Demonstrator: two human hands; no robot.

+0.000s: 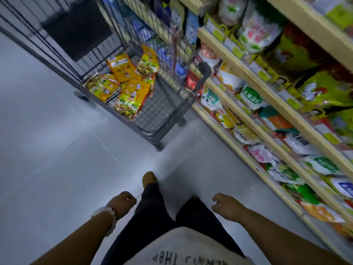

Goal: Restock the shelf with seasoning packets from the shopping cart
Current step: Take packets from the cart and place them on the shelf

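Observation:
Several yellow and orange seasoning packets lie in the wire shopping cart ahead of me, upper centre. The wooden shelf runs along the right, full of white, green and yellow bags. My left hand hangs low beside my left leg with its fingers curled in, holding nothing; a pale bracelet sits on its wrist. Beside my right leg, my right hand hangs with loosely bent fingers and is empty. Both hands are well short of the cart and the shelf. The view is blurred by motion.
The cart's handle points toward the shelf, almost touching it. Grey floor stretches on the left and between me and the cart. My dark trousers and one tan shoe show below.

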